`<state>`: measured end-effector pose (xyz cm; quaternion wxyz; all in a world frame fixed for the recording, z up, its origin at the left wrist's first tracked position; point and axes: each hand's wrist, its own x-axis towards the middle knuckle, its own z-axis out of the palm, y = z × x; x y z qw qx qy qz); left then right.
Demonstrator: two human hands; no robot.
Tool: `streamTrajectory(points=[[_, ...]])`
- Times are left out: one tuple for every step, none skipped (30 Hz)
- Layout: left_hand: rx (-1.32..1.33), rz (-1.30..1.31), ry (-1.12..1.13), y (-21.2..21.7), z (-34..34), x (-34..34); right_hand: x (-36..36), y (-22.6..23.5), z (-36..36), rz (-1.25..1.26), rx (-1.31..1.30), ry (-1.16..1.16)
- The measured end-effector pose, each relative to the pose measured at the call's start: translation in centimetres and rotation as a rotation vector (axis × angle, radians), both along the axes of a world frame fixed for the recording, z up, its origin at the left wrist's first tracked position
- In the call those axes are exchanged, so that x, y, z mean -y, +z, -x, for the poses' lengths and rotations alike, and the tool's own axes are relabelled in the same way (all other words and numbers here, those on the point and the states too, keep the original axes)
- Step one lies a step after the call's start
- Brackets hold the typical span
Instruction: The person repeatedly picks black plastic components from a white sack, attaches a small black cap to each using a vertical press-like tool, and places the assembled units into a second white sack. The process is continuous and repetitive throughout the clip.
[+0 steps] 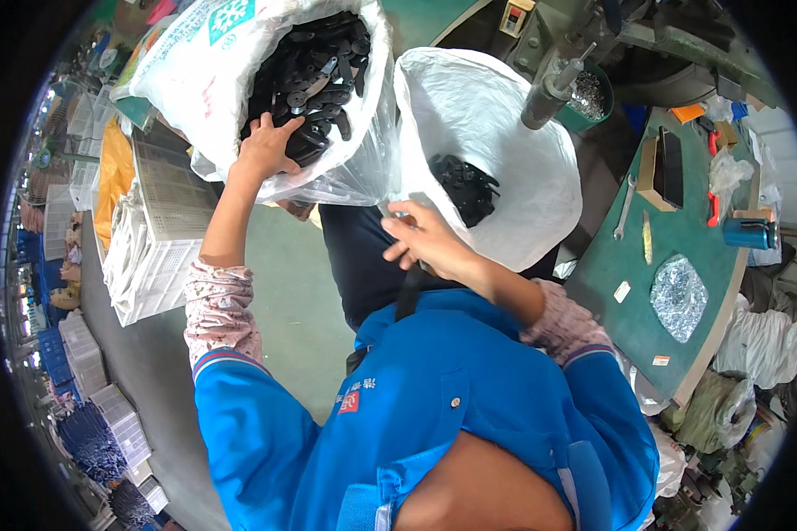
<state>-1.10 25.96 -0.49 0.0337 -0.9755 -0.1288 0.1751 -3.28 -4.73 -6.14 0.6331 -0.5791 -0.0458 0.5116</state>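
Observation:
My left hand (270, 146) reaches over the rim of a white sack (195, 97) at the upper left, its fingers spread on a heap of black, elongated parts (314, 75). A few of these parts show shiny metal. My right hand (429, 239) is in front of a second white sack (514, 177), beside the clear plastic liner (363, 168) between the sacks. Its fingers are loosely bent and apart, and I see nothing clearly held in them. A smaller pile of black parts (465, 188) lies at the bottom of the second sack.
A machine's metal spindle (549, 93) overhangs the right sack, near a green container (589, 97) of small metal pieces. On the green bench (607, 265) lie a wrench (626, 208), a bag of small silvery pieces (679, 298) and a blue can (750, 233). White crates (164, 265) stand left.

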Motion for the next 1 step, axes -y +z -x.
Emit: streamTrajectory(points=[[-0.032,0.014,0.016,0.37,-0.10,0.05,-1.67,-2.89,-0.06,-0.055,-0.197,-0.070]])
